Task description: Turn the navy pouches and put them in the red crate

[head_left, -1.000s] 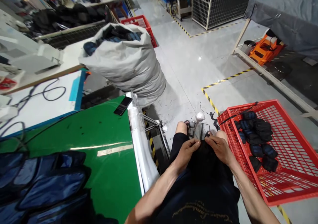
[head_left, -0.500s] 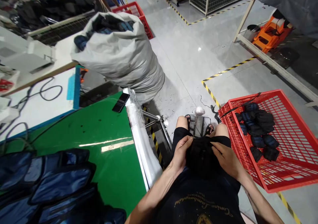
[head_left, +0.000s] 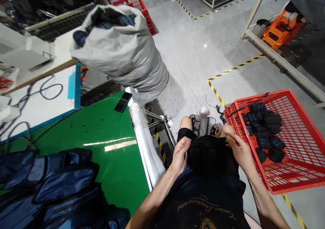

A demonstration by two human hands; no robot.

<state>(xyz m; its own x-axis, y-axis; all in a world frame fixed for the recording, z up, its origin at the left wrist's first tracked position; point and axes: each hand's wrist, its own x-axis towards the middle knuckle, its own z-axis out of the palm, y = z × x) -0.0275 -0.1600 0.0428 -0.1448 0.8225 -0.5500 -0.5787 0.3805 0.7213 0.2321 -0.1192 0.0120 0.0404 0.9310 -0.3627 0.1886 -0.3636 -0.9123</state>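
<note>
On my lap lies a black fabric pouch (head_left: 203, 151), hard to separate from my dark shorts and shirt. My left hand (head_left: 180, 156) is beside its left edge, fingers curled and thumb pressed against the index finger. Whatever that pinch may hold is too small to make out. To the right, apart from the pouch, my right hand (head_left: 240, 152) hovers above my thigh with its fingers stretched out and somewhat parted. Blue-and-black fabric pouches (head_left: 64, 183) are piled on the green tabletop (head_left: 101, 130) at my left.
A red plastic crate (head_left: 299, 169) holding several small dark pouches (head_left: 271, 122) stands at my right. A phone (head_left: 123, 102) lies at the table's corner. Beyond is a bulging white sack (head_left: 127, 56). A metal pedal stand (head_left: 203, 124) is between my feet.
My hands have moved apart from the pouch's upper edge. The right hand has shifted right and its fingers have straightened; the left has moved slightly left. The pouch stays on my lap.
</note>
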